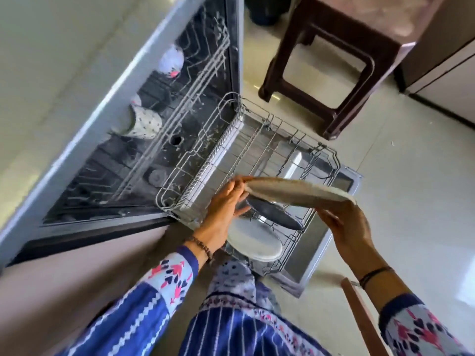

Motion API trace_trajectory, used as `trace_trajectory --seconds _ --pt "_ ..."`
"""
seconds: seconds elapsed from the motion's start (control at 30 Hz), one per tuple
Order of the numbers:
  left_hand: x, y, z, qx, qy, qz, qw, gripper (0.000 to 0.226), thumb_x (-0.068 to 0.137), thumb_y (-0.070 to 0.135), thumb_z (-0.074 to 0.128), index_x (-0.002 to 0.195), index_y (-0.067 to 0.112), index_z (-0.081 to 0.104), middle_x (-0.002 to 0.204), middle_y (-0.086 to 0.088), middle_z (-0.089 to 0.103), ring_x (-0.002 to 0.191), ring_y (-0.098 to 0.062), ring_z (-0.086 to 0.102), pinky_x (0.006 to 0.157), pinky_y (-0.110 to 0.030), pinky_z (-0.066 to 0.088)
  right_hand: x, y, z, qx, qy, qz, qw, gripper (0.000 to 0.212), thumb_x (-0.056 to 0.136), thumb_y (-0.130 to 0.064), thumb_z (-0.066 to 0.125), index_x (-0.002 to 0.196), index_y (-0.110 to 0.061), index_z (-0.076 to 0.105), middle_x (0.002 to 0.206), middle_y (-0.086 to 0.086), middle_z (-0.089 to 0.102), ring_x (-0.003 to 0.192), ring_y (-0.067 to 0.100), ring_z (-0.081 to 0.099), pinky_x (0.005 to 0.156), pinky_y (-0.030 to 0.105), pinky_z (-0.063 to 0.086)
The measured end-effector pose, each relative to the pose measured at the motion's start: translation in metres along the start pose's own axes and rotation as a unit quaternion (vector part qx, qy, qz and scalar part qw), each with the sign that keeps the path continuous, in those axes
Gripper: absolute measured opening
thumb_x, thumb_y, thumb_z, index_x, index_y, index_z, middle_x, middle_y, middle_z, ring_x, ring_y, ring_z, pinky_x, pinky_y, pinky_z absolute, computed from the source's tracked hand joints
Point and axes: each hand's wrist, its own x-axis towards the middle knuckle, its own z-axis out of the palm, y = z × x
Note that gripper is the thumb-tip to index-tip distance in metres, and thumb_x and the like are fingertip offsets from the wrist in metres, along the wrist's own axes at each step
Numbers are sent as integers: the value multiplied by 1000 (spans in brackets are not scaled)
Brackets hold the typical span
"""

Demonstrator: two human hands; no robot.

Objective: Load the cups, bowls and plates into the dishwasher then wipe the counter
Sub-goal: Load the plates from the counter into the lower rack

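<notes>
I hold a speckled white plate (298, 190) edge-up over the pulled-out lower rack (259, 152). My left hand (226, 209) grips its left rim and my right hand (347, 227) holds its right edge from below. In the rack beneath stand a dark plate (275, 214) and a white plate (254, 240). The dishwasher (144, 140) stands open, with a dotted cup (144, 123) and a white cup (171, 60) in its upper rack.
The pale counter (51, 60) runs along the left above the dishwasher. A dark brown plastic stool (331, 62) stands on the tiled floor just beyond the rack. A cabinet (447, 73) is at the right.
</notes>
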Motion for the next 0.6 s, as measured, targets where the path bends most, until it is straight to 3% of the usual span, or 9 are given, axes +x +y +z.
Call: trace_trajectory --seconds 0.07,0.1,0.17,0.2,0.33,0.47,0.6 --pt "36 -4 10 18 -7 -11 1000 13 100 28 51 103 31 63 117 -2 65 115 -20 62 98 -44 52 29 5 -3 -4 27 4 1000 42 104 -21 43 82 -24 79 83 -1 76 81 21 69 76 30 61" --pt "52 -5 16 23 -14 -13 1000 12 99 28 52 103 30 63 118 -4 64 114 -23 62 99 -44 51 43 7 -5 -6 45 6 999 38 106 -24 41 95 -24 77 91 1 76 81 19 71 72 29 61" --pt "81 -7 26 37 -19 -18 999 11 99 28 51 101 29 63 119 -7 63 113 -26 62 99 -44 51 68 12 -7 -23 59 13 998 34 106 -35 42 126 -18 63 110 5 70 91 20 71 80 32 59" --pt "95 -10 30 51 -18 -19 998 12 100 28 50 98 28 62 116 -8 62 112 -27 62 98 -42 51 80 16 -8 -32 58 16 998 40 105 -42 42 132 -18 58 114 6 68 96 21 70 87 35 58" --pt "147 -29 35 101 -17 -33 994 16 102 24 48 98 21 64 117 -11 63 113 -29 62 99 -40 52 114 30 -12 -54 53 43 996 47 102 -54 40 126 -18 57 114 11 66 91 21 67 98 41 53" --pt "187 -56 28 143 -11 -78 987 19 102 24 47 109 16 64 125 -13 62 114 -27 60 102 -42 49 138 50 -19 -93 22 78 992 55 100 -59 40 131 -16 53 123 18 61 102 29 65 103 46 50" --pt "210 -70 23 136 31 -101 985 24 102 19 47 120 8 60 113 -12 63 105 -23 61 94 -34 52 151 62 -19 -170 4 90 981 57 97 -64 38 120 -16 58 115 18 61 107 31 65 104 48 50"
